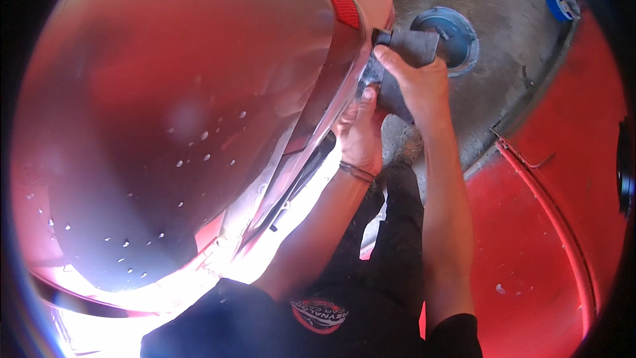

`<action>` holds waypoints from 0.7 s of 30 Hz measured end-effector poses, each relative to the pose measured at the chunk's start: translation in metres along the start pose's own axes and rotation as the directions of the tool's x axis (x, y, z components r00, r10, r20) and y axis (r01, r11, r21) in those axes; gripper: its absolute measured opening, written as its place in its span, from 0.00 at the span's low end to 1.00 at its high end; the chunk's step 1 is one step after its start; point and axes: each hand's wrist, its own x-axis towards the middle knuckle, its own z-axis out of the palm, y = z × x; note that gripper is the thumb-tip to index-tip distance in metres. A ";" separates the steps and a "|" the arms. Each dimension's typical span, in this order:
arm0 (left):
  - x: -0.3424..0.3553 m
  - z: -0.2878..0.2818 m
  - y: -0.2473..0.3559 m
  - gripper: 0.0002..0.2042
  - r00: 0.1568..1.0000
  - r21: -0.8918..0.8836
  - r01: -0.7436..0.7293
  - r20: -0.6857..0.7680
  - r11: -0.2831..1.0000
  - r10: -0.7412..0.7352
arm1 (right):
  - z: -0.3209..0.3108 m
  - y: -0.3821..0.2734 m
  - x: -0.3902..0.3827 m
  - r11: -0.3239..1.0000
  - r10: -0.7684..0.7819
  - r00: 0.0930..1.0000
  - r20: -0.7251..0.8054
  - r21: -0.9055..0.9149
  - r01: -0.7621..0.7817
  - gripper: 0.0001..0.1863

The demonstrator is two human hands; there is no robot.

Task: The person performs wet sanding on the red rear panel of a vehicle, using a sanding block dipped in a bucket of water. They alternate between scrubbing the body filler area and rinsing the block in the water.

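A dark rectangular sheet, with a wet, lighter grey section on its left, sits against the right edge of a red car body, just below the red tail lamp. My right hand grips it, thumb across the top and fingers hidden behind. My left hand is just below, thumb up on the sheet’s lower left part and fingers curled close to the car’s edge, partly hidden. Water drops speckle the car’s glossy panel.
A bucket of bluish liquid stands on the grey floor behind the sheet. A small blue container is at the upper right. Red flooring or panelling with a red bar lies to my right. My shoe is below my hands.
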 end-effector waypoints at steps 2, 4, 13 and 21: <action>-0.002 -0.015 0.002 0.12 0.998 0.029 0.016 0.061 0.999 -0.018 | 0.007 0.014 -0.011 0.997 0.004 0.999 -0.043 0.077 -0.001 0.14; -0.005 -0.039 0.008 0.13 0.988 0.099 0.016 0.150 0.995 -0.031 | 0.014 0.022 -0.026 0.990 0.019 0.997 -0.074 0.142 -0.008 0.14; -0.074 -0.121 0.021 0.08 0.985 0.112 0.123 0.110 0.986 -0.135 | 0.033 0.063 -0.120 0.963 0.136 0.990 0.041 0.227 -0.142 0.12; -0.071 -0.075 -0.026 0.10 0.977 0.100 0.192 0.079 0.976 -0.200 | -0.036 0.071 -0.116 0.766 0.353 0.932 0.080 0.547 -0.337 0.12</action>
